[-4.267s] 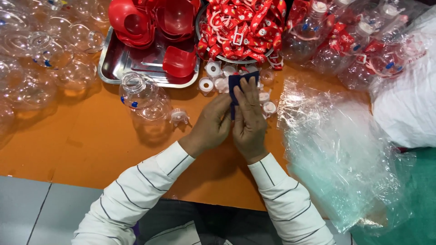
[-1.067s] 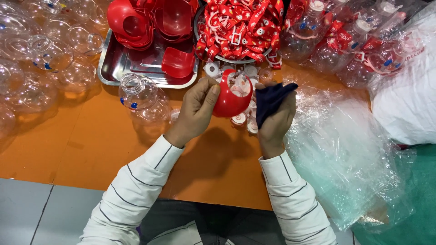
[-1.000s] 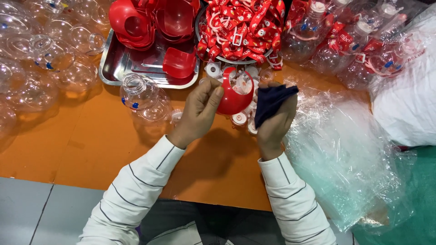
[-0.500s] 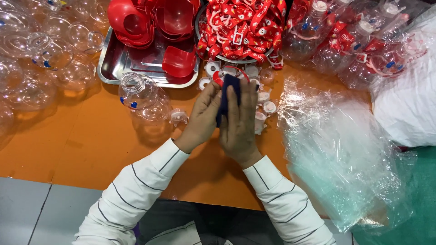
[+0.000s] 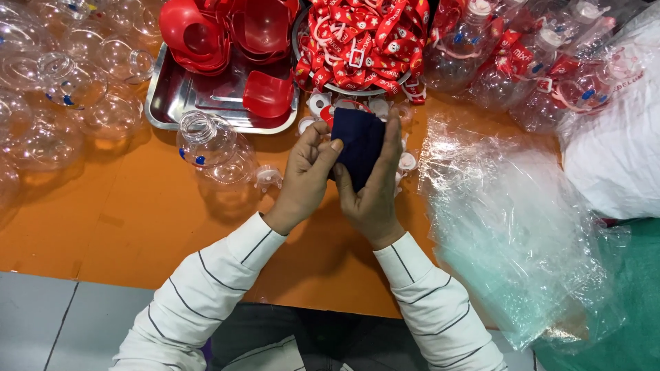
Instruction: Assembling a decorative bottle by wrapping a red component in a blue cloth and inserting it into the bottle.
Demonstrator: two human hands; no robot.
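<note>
Your right hand (image 5: pixel 375 189) has its grip wrapped around a dark blue cloth (image 5: pixel 359 150): the fingers lie flat along the cloth's 3 o'clock edge and the palm backs it from 6 o'clock. Your left hand (image 5: pixel 306 178) is curled at the cloth's 9 o'clock side, thumb and fingertips pressed against its edge; whether that grip actually pinches the cloth or only bears on it, I cannot tell. A sliver of a red part (image 5: pixel 328 113) shows at the cloth's 10 o'clock corner, mostly hidden behind it.

Against the frame a second earlier: you then held a red cup-shaped part in the left hand with the cloth apart in the right; now the hands are together and the cloth covers nearly all of the red. Half a second ago the hands were already joined; the cloth now shows broader and flatter.

Surroundings: the hands sit over an orange table (image 5: pixel 96 213). At 12 o'clock of the cloth lies a bowl of red printed straps (image 5: pixel 361 41); at 10 o'clock, a steel tray (image 5: pixel 172 103) with red plastic parts. A clear plastic bottle (image 5: pixel 210 148) lies at 9 o'clock, near the left hand. Small white caps (image 5: pixel 407 161) sit just beside the right fingers. Crumpled clear plastic bags (image 5: pixel 509 227) spread at 3 o'clock.
</note>
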